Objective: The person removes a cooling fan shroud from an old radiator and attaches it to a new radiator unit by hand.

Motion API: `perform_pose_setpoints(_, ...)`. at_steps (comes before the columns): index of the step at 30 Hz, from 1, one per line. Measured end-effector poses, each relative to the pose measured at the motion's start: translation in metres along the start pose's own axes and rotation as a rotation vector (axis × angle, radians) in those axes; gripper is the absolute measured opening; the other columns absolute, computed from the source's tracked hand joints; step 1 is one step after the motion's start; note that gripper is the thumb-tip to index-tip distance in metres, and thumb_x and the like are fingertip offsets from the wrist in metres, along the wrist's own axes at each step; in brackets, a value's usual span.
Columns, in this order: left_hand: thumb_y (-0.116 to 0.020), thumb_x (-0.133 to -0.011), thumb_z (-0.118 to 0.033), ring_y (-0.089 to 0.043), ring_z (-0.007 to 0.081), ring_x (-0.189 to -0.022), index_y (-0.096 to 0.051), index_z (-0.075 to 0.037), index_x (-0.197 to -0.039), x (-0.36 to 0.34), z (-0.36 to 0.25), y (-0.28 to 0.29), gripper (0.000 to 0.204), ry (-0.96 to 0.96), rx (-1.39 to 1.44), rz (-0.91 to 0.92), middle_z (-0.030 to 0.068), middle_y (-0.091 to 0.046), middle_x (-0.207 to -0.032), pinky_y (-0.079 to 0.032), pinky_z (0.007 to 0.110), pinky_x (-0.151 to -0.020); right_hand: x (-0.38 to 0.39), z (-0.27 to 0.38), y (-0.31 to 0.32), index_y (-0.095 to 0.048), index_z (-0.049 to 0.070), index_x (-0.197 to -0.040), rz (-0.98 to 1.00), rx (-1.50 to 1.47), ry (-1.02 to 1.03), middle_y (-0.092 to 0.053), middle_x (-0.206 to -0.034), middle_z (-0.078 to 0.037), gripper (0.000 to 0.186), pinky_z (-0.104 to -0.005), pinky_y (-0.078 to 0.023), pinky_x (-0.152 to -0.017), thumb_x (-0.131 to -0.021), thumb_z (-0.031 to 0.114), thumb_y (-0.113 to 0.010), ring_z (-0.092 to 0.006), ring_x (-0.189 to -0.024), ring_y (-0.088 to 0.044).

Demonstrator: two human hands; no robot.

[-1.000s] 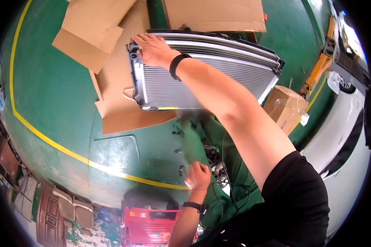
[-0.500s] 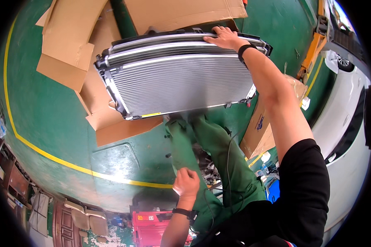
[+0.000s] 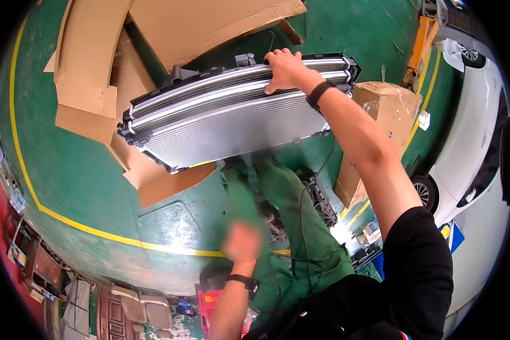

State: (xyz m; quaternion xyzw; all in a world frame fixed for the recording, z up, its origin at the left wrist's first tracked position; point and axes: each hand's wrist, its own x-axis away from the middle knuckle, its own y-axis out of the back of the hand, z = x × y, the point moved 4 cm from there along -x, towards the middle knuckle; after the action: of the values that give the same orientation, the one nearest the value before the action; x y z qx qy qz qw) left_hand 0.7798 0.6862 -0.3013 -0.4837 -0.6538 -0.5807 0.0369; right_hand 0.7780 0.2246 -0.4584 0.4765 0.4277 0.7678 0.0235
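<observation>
A car radiator assembly [image 3: 215, 127] with silver fins, layered metal cores and a black plastic frame stands tilted in front of my legs. My right hand [image 3: 289, 72] grips its upper edge, right of the middle, with the thumb over the near side and the fingers over the far side. My left hand [image 3: 242, 241] hangs low over my left leg, away from the radiator. Motion smears its fingers. The radiator's lower edge is partly blurred, and its back is hidden.
Opened cardboard [image 3: 90, 51] lies left of and beyond the radiator on the green floor. A cardboard box [image 3: 388, 105] stands at the right, near a white car [image 3: 464, 141]. A dark cable [image 3: 306, 226] hangs by my legs. A red case [image 3: 208, 303] sits at lower left.
The radiator has tipped toward me, showing more of its top, and its right end has shifted left. My right hand stays on its edge. My left hand is now blurred by motion.
</observation>
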Motion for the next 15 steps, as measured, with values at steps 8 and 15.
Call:
perform_pose_setpoints(8, -0.067, -0.084, -0.023, -0.061, 0.0341, -0.068, -0.064, -0.009, -0.088, 0.0, -0.004, -0.007, 0.015, -0.037, -0.085, 0.104, 0.0137, -0.064, -0.079, -0.051, 0.043, -0.059, 0.085, 0.017, -0.003, -0.059, 0.006, -0.119, -0.237, -0.057, 0.023, -0.059, -0.112, -0.014, 0.077, -0.0527, -0.029, -0.108, -0.053, 0.033, -0.088, -0.034, -0.118, -0.049)
perform_pose_setpoints(15, -0.063, -0.085, -0.021, -0.064, 0.0293, -0.076, -0.064, -0.006, -0.09, 0.01, -0.013, 0.001, 0.015, -0.083, -0.133, 0.165, 0.0133, -0.064, -0.082, -0.052, 0.04, -0.067, 0.172, 0.031, -0.018, -0.055, 0.004, -0.12, -0.405, -0.199, 0.047, -0.056, -0.114, -0.013, 0.074, -0.0476, -0.033, -0.106, -0.054, 0.021, -0.086, -0.0343, -0.119, -0.047)
